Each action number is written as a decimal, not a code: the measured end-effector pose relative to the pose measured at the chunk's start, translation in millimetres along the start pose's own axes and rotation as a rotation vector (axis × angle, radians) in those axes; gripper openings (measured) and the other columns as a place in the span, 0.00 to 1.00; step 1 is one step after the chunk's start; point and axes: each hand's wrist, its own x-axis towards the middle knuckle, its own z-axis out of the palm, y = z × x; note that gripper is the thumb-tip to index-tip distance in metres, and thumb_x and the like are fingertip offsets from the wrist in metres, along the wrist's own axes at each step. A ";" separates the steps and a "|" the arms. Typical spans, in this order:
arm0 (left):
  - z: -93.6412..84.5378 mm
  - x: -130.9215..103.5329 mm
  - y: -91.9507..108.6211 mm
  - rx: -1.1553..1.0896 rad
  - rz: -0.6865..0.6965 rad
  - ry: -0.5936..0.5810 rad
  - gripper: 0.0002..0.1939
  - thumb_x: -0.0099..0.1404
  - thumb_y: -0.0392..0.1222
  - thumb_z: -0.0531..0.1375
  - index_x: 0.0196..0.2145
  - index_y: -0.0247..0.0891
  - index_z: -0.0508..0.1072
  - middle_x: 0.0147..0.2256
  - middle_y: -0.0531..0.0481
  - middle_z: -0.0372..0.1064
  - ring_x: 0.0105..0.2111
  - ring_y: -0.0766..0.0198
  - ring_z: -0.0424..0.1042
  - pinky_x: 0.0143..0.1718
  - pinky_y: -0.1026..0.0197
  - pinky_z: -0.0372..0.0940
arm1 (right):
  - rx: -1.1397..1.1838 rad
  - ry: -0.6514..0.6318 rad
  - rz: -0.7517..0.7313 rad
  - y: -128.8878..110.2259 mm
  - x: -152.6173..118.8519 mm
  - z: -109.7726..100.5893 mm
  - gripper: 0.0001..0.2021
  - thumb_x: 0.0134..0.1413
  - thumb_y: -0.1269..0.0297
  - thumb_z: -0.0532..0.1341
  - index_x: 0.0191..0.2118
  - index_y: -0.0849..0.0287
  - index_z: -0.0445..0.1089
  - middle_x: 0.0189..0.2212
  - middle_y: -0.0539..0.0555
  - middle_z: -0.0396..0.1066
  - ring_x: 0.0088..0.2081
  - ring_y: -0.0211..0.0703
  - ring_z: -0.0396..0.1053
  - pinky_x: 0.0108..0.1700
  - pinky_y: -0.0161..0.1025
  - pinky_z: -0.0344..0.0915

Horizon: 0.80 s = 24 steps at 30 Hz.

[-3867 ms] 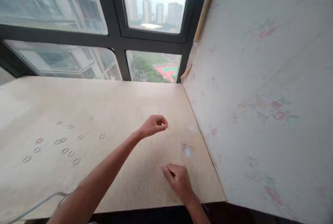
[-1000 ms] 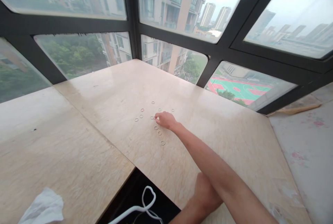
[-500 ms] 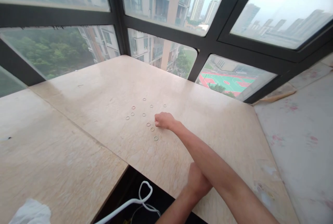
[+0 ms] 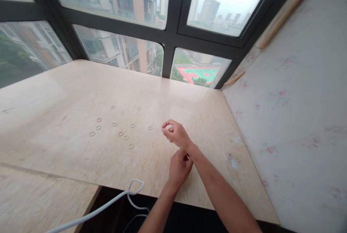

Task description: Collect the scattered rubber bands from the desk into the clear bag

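Several thin rings [image 4: 120,134] lie scattered flat on the pale marbled counter [image 4: 151,95]; one of them is a red ring [image 4: 99,120]. My right hand [image 4: 177,134] is just above the counter, right of the nearest ring [image 4: 150,128] and apart from it. Its thumb and forefinger curve round into a pinch, and anything between the tips is too small to make out. Below it, my left hand [image 4: 179,168] is closed with curled fingers near the counter top. The right wrist crosses over its fingertips, so what they hold is hidden.
A white cable [image 4: 108,204] loops over the dark gap at the counter's front edge. Clear scraps [image 4: 233,161] lie at the right, near the flowered wall [image 4: 287,117]. Dark window frames [image 4: 173,38] border the back.
The view has swung right. My right hand has drawn back from among the rings toward my left hand, which has come further into view. Two more rings show left of the right hand.
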 end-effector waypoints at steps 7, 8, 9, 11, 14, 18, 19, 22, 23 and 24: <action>-0.6 -0.3 0.5 -0.017 0.081 0.021 0.06 0.63 0.38 0.55 0.30 0.37 0.71 0.27 0.51 0.70 0.27 0.64 0.67 0.30 0.62 0.59 | 0.309 0.269 0.189 25.6 -76.7 -48.0 0.13 0.51 0.54 0.61 0.35 0.58 0.63 0.09 0.38 0.55 0.11 0.27 0.47 0.13 0.25 0.45; -0.9 -0.2 0.9 -0.028 0.085 0.021 0.06 0.63 0.39 0.55 0.31 0.38 0.72 0.28 0.50 0.70 0.28 0.64 0.68 0.31 0.62 0.60 | 0.320 0.307 0.212 26.8 -88.1 -54.8 0.14 0.51 0.53 0.61 0.36 0.58 0.63 0.09 0.38 0.55 0.10 0.27 0.46 0.12 0.25 0.44; -1.1 -0.1 1.1 -0.037 0.088 0.021 0.06 0.64 0.39 0.56 0.32 0.38 0.72 0.29 0.50 0.71 0.28 0.64 0.69 0.32 0.62 0.61 | 0.324 0.349 0.234 27.9 -99.6 -61.4 0.15 0.50 0.52 0.61 0.36 0.58 0.63 0.08 0.38 0.55 0.10 0.27 0.45 0.12 0.25 0.43; -1.3 0.4 1.3 -0.044 0.086 0.026 0.07 0.64 0.40 0.56 0.32 0.38 0.73 0.30 0.50 0.72 0.29 0.63 0.70 0.32 0.62 0.62 | 0.321 0.439 0.267 30.8 -122.4 -73.9 0.16 0.50 0.51 0.62 0.36 0.58 0.63 0.08 0.38 0.54 0.10 0.27 0.43 0.11 0.25 0.41; -1.6 0.9 1.2 -0.037 0.075 0.024 0.07 0.64 0.41 0.57 0.32 0.38 0.73 0.30 0.49 0.72 0.30 0.63 0.70 0.32 0.61 0.64 | 0.312 0.568 0.314 38.4 -154.1 -90.9 0.17 0.49 0.50 0.63 0.37 0.58 0.63 0.08 0.37 0.53 0.11 0.27 0.43 0.12 0.25 0.40; -2.1 0.9 1.6 -0.030 0.071 0.016 0.07 0.64 0.42 0.57 0.31 0.38 0.73 0.30 0.49 0.72 0.30 0.63 0.71 0.32 0.61 0.65 | 0.216 0.691 0.399 48.5 -186.4 -109.2 0.19 0.48 0.49 0.63 0.38 0.58 0.63 0.09 0.39 0.54 0.12 0.28 0.45 0.12 0.26 0.42; -2.1 0.9 1.9 -0.027 0.072 0.015 0.07 0.64 0.42 0.57 0.31 0.38 0.73 0.30 0.49 0.72 0.30 0.63 0.71 0.31 0.61 0.65 | 0.176 0.709 0.414 50.1 -192.3 -112.8 0.19 0.48 0.48 0.62 0.38 0.58 0.63 0.10 0.39 0.54 0.12 0.29 0.46 0.13 0.27 0.43; -2.1 0.9 2.8 -0.021 0.073 0.018 0.08 0.64 0.43 0.57 0.31 0.38 0.73 0.30 0.49 0.72 0.30 0.62 0.71 0.31 0.61 0.65 | -0.002 0.751 0.451 53.4 -204.5 -121.3 0.17 0.50 0.50 0.60 0.37 0.58 0.65 0.10 0.41 0.56 0.13 0.31 0.49 0.15 0.28 0.46; -2.2 1.0 3.2 -0.019 0.073 0.021 0.08 0.63 0.43 0.57 0.31 0.38 0.73 0.30 0.49 0.72 0.30 0.62 0.71 0.31 0.61 0.66 | -0.071 0.761 0.464 54.5 -207.1 -123.3 0.16 0.51 0.51 0.59 0.37 0.58 0.65 0.10 0.41 0.57 0.13 0.32 0.50 0.15 0.29 0.47; -2.2 1.1 3.6 -0.018 0.073 0.023 0.08 0.63 0.43 0.57 0.31 0.38 0.73 0.30 0.49 0.72 0.30 0.62 0.72 0.31 0.61 0.66 | -0.135 0.766 0.477 55.8 -209.0 -124.9 0.15 0.52 0.52 0.58 0.37 0.58 0.65 0.11 0.42 0.58 0.14 0.33 0.51 0.16 0.29 0.48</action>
